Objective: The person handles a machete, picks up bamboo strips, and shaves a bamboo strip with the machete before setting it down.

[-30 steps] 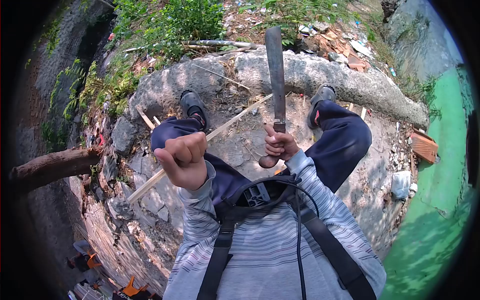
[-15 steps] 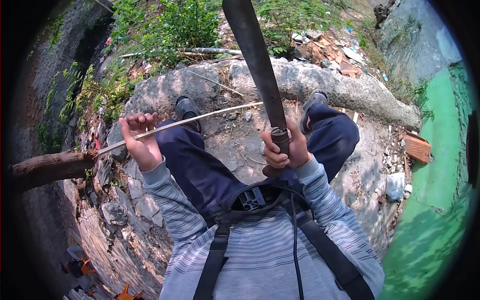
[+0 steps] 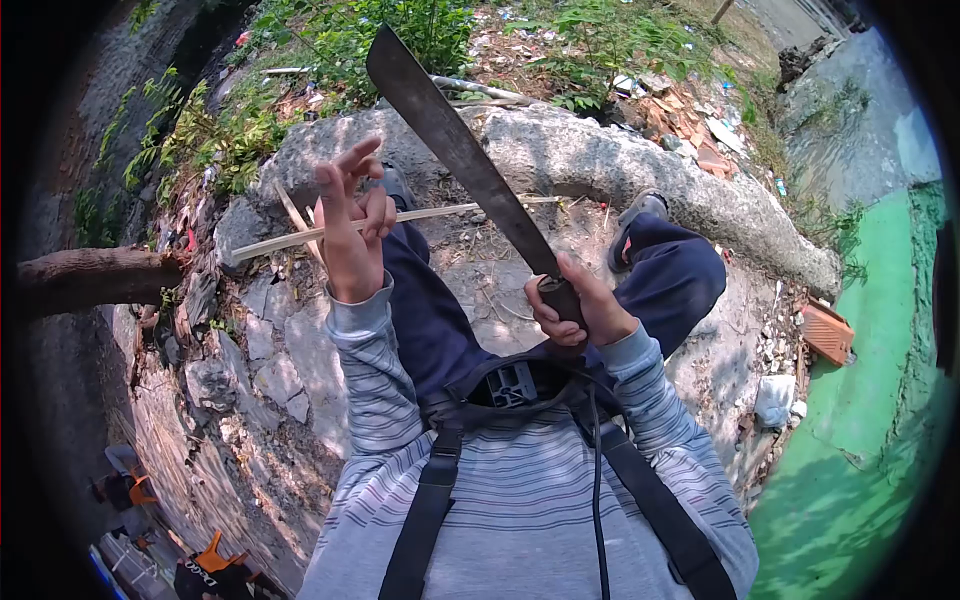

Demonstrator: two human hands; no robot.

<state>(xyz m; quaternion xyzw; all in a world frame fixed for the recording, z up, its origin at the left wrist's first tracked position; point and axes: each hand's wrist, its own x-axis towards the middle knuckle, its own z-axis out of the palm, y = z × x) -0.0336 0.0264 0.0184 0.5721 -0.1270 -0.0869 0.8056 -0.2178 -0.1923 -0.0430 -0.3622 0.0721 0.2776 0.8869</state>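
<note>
My left hand (image 3: 355,222), raised left of centre, has its lower fingers curled over a long pale strip (image 3: 275,243), while the thumb and another finger point upward. The strip slants across my left leg, its far end close behind the machete blade. My right hand (image 3: 588,303) is wrapped around the dark handle of a machete (image 3: 470,160). Its wide dark blade tilts up and to the left, with the tip above and right of my left hand.
A curved concrete ledge (image 3: 570,145) runs beyond my feet, with bushes (image 3: 400,45) and rubble behind. At the left is a thick log (image 3: 95,278). An orange brick (image 3: 826,333) and a green surface (image 3: 850,400) lie right. People (image 3: 125,490) are at the lower left.
The machete blade has swung from upright to leaning left. My left hand went out left and down, then came back up and inward, its fingers now curled over the strip.
</note>
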